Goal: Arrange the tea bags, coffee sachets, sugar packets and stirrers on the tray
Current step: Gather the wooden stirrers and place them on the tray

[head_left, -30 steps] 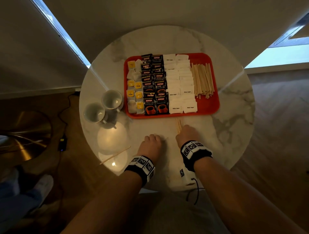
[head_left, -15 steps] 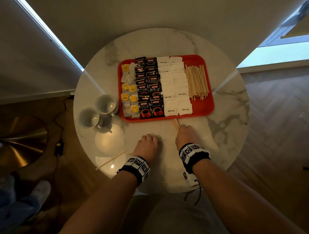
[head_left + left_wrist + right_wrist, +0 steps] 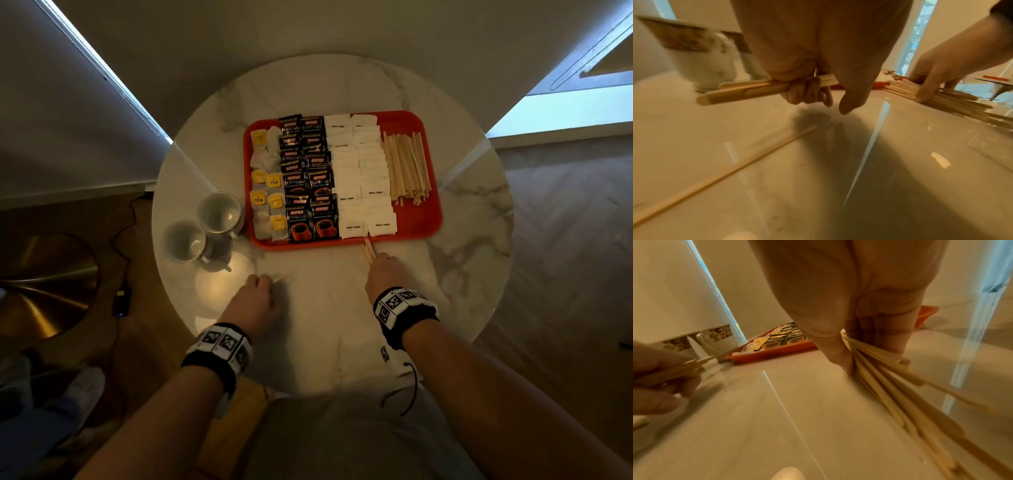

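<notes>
Stirrers were gripped in the curled left hand; a looser fan was pinched by the right hand on the desk, beside the red tray. Risk judged: fanned sticks slipping and scattering when lifted; one stray stirrer overlooked.

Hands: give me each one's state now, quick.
Left hand: closed, gripping a few stirrers.
Right hand: closed round a bundle of stirrers on the table.
</notes>
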A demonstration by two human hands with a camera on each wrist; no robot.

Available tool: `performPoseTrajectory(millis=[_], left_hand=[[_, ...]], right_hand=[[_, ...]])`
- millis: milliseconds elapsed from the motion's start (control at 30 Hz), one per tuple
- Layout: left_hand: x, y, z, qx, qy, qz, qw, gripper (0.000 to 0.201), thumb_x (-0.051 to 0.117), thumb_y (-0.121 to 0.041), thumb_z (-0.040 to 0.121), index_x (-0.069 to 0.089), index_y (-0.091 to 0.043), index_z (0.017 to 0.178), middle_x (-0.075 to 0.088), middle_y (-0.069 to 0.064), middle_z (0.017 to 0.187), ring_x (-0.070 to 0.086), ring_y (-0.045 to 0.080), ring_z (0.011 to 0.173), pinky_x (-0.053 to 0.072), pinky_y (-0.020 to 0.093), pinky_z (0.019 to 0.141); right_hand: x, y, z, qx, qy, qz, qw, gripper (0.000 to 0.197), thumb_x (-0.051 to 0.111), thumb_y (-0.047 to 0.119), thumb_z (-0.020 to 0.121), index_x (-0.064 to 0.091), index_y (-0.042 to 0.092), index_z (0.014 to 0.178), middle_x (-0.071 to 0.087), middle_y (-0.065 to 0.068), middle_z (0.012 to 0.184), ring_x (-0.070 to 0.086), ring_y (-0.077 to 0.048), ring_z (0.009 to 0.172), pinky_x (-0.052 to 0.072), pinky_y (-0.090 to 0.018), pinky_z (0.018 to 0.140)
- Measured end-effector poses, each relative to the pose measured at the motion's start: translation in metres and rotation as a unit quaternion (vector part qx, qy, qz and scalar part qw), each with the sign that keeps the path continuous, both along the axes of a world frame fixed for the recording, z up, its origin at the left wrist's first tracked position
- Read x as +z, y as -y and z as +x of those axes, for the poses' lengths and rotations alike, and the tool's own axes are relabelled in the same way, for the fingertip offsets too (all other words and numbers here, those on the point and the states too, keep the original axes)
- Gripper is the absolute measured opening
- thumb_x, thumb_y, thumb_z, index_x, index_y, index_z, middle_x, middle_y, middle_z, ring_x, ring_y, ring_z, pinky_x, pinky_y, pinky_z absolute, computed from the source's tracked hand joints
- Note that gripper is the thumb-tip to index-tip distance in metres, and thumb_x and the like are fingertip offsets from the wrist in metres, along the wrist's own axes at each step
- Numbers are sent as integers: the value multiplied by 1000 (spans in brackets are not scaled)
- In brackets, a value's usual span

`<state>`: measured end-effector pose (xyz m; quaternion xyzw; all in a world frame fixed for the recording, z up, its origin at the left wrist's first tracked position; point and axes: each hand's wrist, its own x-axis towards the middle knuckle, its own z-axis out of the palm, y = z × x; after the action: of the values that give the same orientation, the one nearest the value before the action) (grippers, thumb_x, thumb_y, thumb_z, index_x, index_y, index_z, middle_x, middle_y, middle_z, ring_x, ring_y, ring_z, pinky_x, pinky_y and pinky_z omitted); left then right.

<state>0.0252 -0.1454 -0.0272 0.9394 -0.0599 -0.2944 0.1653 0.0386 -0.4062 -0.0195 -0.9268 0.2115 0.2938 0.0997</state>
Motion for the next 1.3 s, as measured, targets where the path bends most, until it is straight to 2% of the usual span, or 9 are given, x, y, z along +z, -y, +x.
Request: performPoseTrajectory(millis=[200, 367, 567, 767, 867, 967, 1100, 1200, 1300], left_hand=[[4, -44, -6, -27, -28, 60, 997, 35, 61, -28, 96, 54, -7, 124, 56, 15, 119, 59, 34, 109, 47, 39, 91], [0, -45, -8, -45, 15, 29, 998, 26, 56, -24, 100, 63, -3, 114, 63, 17, 107, 60, 36, 100, 47, 40, 86], [-5, -35, -10, -26, 36, 20, 999, 23, 53, -22, 100, 60, -1, 105, 62, 19, 104, 60, 37, 98, 47, 42, 85], [10, -1, -4, 43, -32, -109, 993, 20, 51, -26, 102, 47, -8, 109, 64, 13, 89, 62, 33, 82, 49, 40, 75], [19, 24, 3, 111, -61, -209, 970, 19, 44, -31, 106, 46, -12, 108, 59, 2, 85, 57, 25, 77, 44, 36, 71], [18, 49, 10, 139, -91, -266, 950, 27, 41, -39, 106, 51, -14, 105, 57, -2, 84, 54, 15, 74, 47, 38, 75], [23, 82, 18, 215, -134, -358, 899, 28, 42, -31, 108, 58, -14, 92, 56, -2, 75, 51, 14, 65, 46, 35, 65], [33, 104, 27, 297, -191, -418, 837, 34, 37, -32, 109, 59, -13, 91, 67, 3, 85, 61, 16, 69, 50, 28, 62], [40, 118, 32, 309, -215, -452, 809, 39, 33, -38, 109, 62, -13, 109, 73, 4, 98, 67, 18, 79, 53, 34, 68]], right_hand=[[5, 5, 3, -36, -6, 22, 999, 20, 56, 11, 96, 58, 6, 116, 64, -15, 116, 63, -34, 105, 51, -40, 86], [9, 2, 0, -39, 4, 19, 999, 17, 56, 11, 96, 59, 6, 112, 65, -15, 112, 65, -34, 101, 53, -40, 83], [12, 2, -3, -38, -2, 18, 999, 17, 53, 11, 97, 57, 5, 113, 63, -15, 115, 63, -34, 105, 50, -38, 81], [18, 12, -5, -52, -43, 44, 997, 19, 57, 17, 96, 61, 7, 111, 68, -13, 109, 66, -33, 97, 55, -38, 83], [23, 19, -7, -66, -55, 74, 994, 18, 58, 20, 95, 63, 10, 108, 65, -8, 95, 62, -28, 83, 52, -34, 74], [33, 21, -12, -80, -52, 131, 987, 18, 62, 23, 94, 65, 11, 106, 67, -6, 95, 65, -26, 84, 49, -31, 70], [49, 20, -18, -88, -7, 231, 969, 16, 67, 27, 93, 67, 15, 104, 68, -1, 93, 65, -18, 84, 47, -28, 67], [59, 14, -13, -89, 37, 316, 944, 23, 69, 24, 93, 71, 21, 116, 74, 1, 104, 69, -16, 96, 52, -31, 85], [68, 4, -7, -78, 81, 373, 921, 30, 71, 20, 91, 71, 25, 120, 74, 4, 111, 69, -12, 102, 51, -33, 94]])
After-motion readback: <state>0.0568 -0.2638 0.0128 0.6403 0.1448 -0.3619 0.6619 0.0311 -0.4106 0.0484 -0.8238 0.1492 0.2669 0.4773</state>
